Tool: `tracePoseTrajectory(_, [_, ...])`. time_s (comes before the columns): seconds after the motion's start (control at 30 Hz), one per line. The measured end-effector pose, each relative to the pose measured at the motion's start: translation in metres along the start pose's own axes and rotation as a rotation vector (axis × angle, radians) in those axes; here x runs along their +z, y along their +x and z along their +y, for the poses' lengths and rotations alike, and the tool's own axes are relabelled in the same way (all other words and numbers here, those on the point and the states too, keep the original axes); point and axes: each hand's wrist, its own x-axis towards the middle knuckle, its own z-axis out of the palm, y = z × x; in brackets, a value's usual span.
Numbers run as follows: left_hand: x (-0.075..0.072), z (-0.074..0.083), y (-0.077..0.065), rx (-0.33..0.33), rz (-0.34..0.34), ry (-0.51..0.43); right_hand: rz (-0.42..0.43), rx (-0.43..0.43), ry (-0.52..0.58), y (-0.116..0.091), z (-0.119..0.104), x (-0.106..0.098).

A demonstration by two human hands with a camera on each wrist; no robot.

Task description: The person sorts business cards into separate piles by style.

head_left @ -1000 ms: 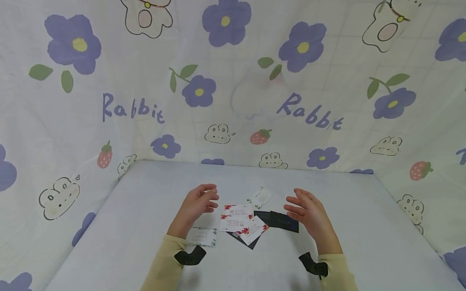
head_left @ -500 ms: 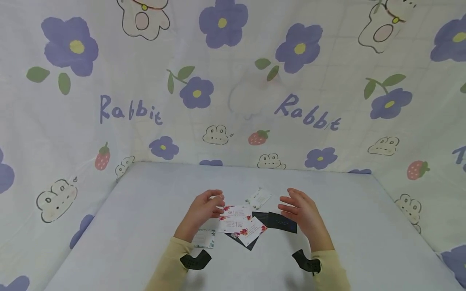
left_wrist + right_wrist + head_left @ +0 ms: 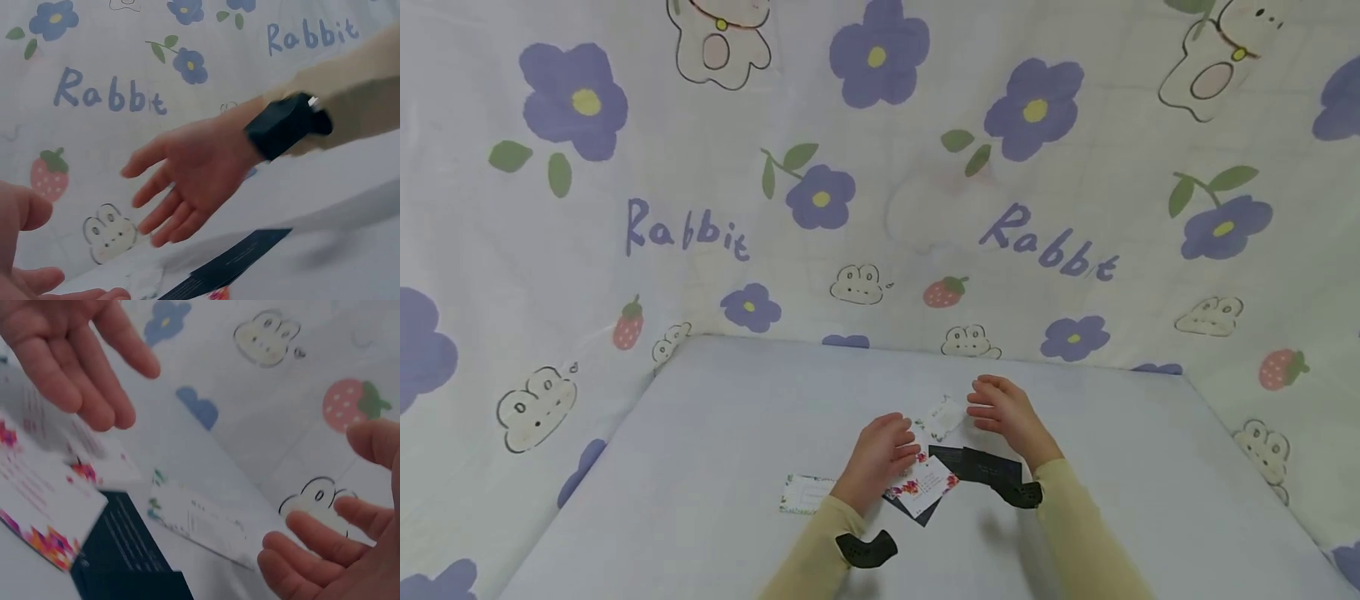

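Note:
Over the middle of the table, my left hand (image 3: 880, 454) hovers above several cards with its fingers relaxed and nothing in them. Under it lie white cards with red and orange flowers (image 3: 922, 487), partly hidden by the hand, on top of a black card (image 3: 925, 512). My right hand (image 3: 1009, 417) is raised beside a white card with green leaves (image 3: 945, 417), fingers loosely extended and holding nothing. Two overlapping black cards (image 3: 992, 467) lie below it, partly covered by the wrist device. The right wrist view shows both hands with palms facing the cards (image 3: 119, 537).
Another leaf-bordered white card (image 3: 805, 493) lies left of the pile, partly behind the left sleeve (image 3: 816, 546). The white table (image 3: 700, 417) meets a patterned cloth wall (image 3: 895, 233) at its back. Each wrist carries a black device (image 3: 867, 550).
My left hand has moved right over the flower cards, uncovering the leaf card at left. My right hand has shifted slightly up and inward toward the far leaf card. The cards stay put.

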Motion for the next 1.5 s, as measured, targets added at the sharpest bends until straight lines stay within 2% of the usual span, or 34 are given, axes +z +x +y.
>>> tracePoseTrajectory(0.13, [0.017, -0.007, 0.012, -0.036, -0.018, -0.174, 0.008, 0.016, -0.055, 0.016, 0.002, -0.004])
tracePoseTrajectory(0.23, [0.027, -0.010, 0.018, -0.058, -0.012, -0.230, 0.010, 0.020, -0.099, 0.021, 0.004, -0.004])
tracePoseTrajectory(0.37, [0.036, -0.011, 0.022, -0.106, 0.028, -0.275, -0.010, 0.022, -0.134, 0.024, 0.006, -0.001])
tracePoseTrajectory(0.63, [0.038, -0.008, 0.023, -0.128, 0.074, -0.270, -0.049, 0.012, -0.170, 0.022, 0.005, 0.007])
tracePoseTrajectory(0.97, [0.038, -0.007, 0.025, -0.111, 0.076, -0.288, -0.060, 0.020, -0.213, 0.024, 0.008, 0.007])
tracePoseTrajectory(1.17, [0.039, -0.007, 0.025, -0.128, 0.064, -0.342, -0.036, 0.047, -0.326, 0.028, 0.006, 0.004])
tracePoseTrajectory(1.33, [0.038, -0.005, 0.027, -0.118, 0.076, -0.290, -0.049, 0.088, -0.380, 0.025, -0.002, 0.003])
tracePoseTrajectory(1.5, [0.032, -0.003, 0.032, -0.122, 0.081, -0.249, -0.048, 0.142, -0.311, 0.025, -0.001, -0.001])
